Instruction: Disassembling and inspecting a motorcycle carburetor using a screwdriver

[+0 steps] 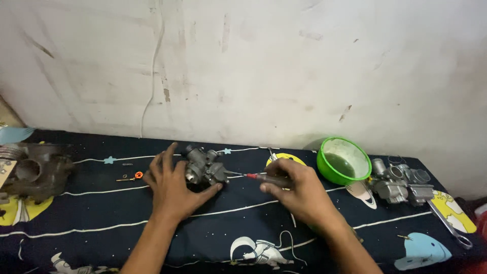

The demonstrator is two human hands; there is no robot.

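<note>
Our fingers (167, 162) on the left hand (170, 187) are spread and curled around a grey metal carburettor (204, 166), the thumb (210, 191) hooked under its near side, pinning it to the table (213, 233); the fingers of the right hand (297, 190) are clenched round the dark handle of a screwdriver (266, 177), whose thin shaft reaches left until the tip sits against the right flank of the carburettor. We judge the step in hand to be working a screw on that side, with the body steadied so it cannot roll.

Going down in size: the table is covered by a dark blue cloth with white lines and cartoon space figures. At its far left edge rests a large, grimy engine casting (35, 172). Right of our hands stands a green plastic bowl (344, 160) holding some murky liquid, and just beyond it a cluster of light grey carburettor parts (401, 182), with a long spanner (449, 223) lying near them toward the right edge. Smallest, a small brass piece with an orange ring (133, 176) lies just left of the left hand, apart from it.

The next move, as we judge it, calls for keeping the tip squarely seated and the left hand firm, since a slip could mar the screw head or nudge the body off line
</note>
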